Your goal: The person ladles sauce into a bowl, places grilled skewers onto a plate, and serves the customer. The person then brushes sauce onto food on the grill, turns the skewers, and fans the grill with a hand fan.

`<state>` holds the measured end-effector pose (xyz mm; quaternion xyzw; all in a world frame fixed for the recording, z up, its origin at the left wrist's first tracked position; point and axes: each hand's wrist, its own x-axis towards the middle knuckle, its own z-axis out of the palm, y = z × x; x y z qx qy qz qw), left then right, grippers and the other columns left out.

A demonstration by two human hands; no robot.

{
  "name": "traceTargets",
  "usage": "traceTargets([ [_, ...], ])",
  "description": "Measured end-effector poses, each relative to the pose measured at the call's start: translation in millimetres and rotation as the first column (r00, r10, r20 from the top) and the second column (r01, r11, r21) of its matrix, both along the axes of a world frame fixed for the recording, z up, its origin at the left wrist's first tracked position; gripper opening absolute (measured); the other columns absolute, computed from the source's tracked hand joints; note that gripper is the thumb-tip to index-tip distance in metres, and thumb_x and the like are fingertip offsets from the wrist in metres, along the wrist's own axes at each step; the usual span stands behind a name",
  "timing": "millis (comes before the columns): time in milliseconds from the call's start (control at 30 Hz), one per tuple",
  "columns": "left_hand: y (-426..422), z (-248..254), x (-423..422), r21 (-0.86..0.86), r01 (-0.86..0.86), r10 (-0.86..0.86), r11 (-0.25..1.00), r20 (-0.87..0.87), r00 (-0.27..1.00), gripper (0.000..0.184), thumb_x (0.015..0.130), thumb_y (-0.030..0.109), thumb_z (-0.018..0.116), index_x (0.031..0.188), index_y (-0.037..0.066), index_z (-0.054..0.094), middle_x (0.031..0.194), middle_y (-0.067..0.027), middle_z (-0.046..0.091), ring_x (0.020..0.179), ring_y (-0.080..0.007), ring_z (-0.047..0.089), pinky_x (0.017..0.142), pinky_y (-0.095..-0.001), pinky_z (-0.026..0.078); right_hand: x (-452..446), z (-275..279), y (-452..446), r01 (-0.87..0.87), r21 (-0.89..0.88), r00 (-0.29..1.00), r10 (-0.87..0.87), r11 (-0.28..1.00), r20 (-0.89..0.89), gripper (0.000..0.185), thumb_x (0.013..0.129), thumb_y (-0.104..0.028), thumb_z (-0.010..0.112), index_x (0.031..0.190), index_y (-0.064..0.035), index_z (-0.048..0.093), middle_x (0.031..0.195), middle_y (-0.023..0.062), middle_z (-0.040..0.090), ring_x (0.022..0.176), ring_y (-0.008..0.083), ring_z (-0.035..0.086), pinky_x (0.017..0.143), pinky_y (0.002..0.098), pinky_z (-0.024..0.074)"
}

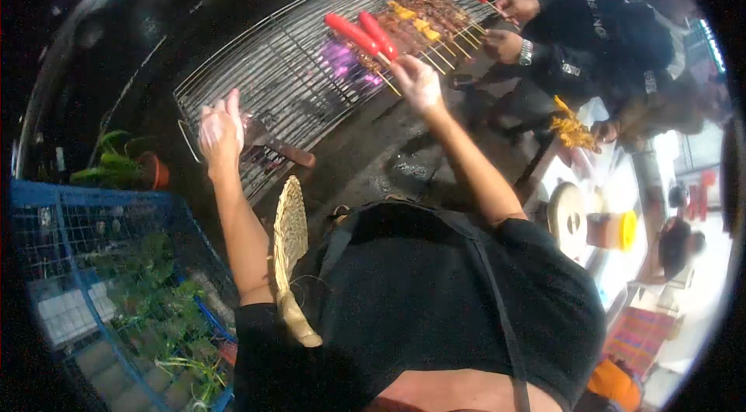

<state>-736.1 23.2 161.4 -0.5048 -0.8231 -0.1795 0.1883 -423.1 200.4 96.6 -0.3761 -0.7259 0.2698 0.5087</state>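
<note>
My right hand (417,84) pinches the lower end of a red sausage skewer at the near edge of the grill (272,47). Two red sausages, one longer (351,31) and one shorter (378,33), lie close together beyond its fingertips; which one is gripped is hard to tell. Over the grill's left end, my left hand (221,130) has its fingers stretched out. Beside it lies a metal utensil with a wooden handle (291,151), its blade partly hidden. Meat skewers with yellow pieces (420,22) cover the grill's right part, above glowing purple-pink coals (338,58).
A co-worker's hand (503,47) holds skewer sticks at the right; another hand (519,9) holds a red sausage skewer. A woven fan (291,225) is by my left forearm. Blue mesh fence (58,233) stands lower left, a potted plant (155,169) above it, a yellow-lidded tub (606,230) right.
</note>
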Motion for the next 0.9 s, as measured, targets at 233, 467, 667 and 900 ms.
traceTargets([
  [233, -17.9, -29.2, -19.8, -0.065, -0.221, 0.218, 0.973, -0.05, 0.975, 0.045, 0.075, 0.037, 0.066, 0.11, 0.01, 0.056, 0.111, -0.0125, 0.057, 0.103, -0.0338, 0.053, 0.081, -0.0512, 0.041, -60.7, -47.9, 1.4, 0.049, 0.169, 0.984, -0.077, 0.984, 0.162, 0.013, 0.075, -0.012, 0.066, 0.078, -0.0032, 0.057, 0.073, 0.0187, 0.056, 0.072, 0.0362, 0.057, 0.065, 0.0439, 0.0463],
  [467, -17.5, -3.2, -1.5, -0.142, -0.421, 0.422, 0.896, -0.018, 0.906, 0.07, 0.073, 0.065, 0.055, 0.118, 0.012, 0.055, 0.113, -0.0138, 0.058, 0.107, -0.0335, 0.053, 0.095, -0.0573, 0.029, -65.6, -34.7, -6.2, 0.178, 0.106, 0.878, -0.207, 0.978, 0.432, 0.015, 0.083, -0.023, 0.054, 0.088, -0.0086, 0.056, 0.093, 0.0136, 0.055, 0.088, 0.0326, 0.053, 0.072, 0.0436, 0.045],
  [667, -5.5, -26.2, -49.0, -0.158, -0.363, 0.369, 0.918, 0.009, 0.929, 0.049, 0.076, 0.057, 0.056, 0.103, 0.018, 0.065, 0.112, -0.0102, 0.06, 0.105, -0.03, 0.054, 0.091, -0.0574, 0.032, -53.9, -42.8, 11.0, 0.076, 0.23, 0.836, -0.188, 0.97, 0.516, 0.015, 0.083, -0.019, 0.049, 0.092, -0.0111, 0.058, 0.096, 0.012, 0.055, 0.093, 0.0308, 0.051, 0.076, 0.041, 0.0449],
  [900, 1.0, -7.4, -16.9, -0.015, -0.216, 0.216, 0.976, 0.005, 0.976, 0.022, 0.075, 0.038, 0.067, 0.082, 0.018, 0.066, 0.087, -0.0041, 0.058, 0.087, -0.0264, 0.055, 0.074, -0.0473, 0.039, -13.2, -26.5, 7.2, 0.042, 0.169, 0.82, -0.131, 0.985, 0.557, 0.017, 0.08, -0.02, 0.056, 0.091, -0.0082, 0.06, 0.092, 0.0146, 0.057, 0.091, 0.0323, 0.054, 0.076, 0.0413, 0.0479],
])
